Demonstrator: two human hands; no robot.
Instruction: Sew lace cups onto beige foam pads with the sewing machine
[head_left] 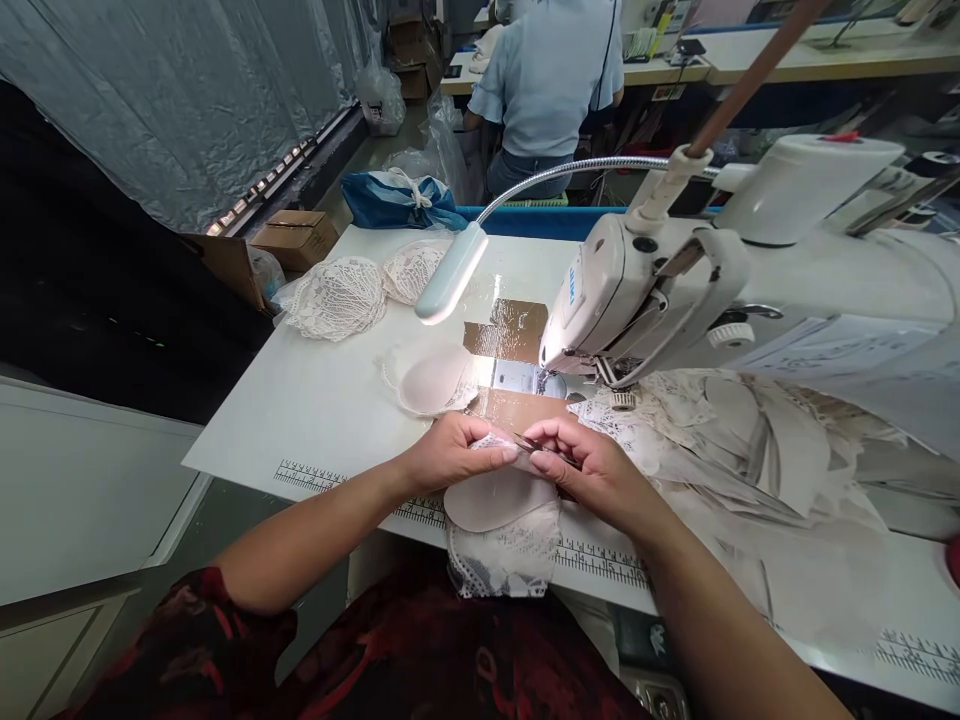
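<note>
The white table (315, 410) carried the sewing machine (675, 280), its lamp (450, 275) lit over the needle plate. A heap of lace pieces (757, 440) lay to the right under the machine's arm, more lace cups (337, 295) well back on the left. At the near edge, the left hand (450, 455) and right hand (589, 465) came together, both pinching the lace-trimmed cup (499, 500), which hung half over the edge. Right fingers also gripped small metal snips (536, 443).
</note>
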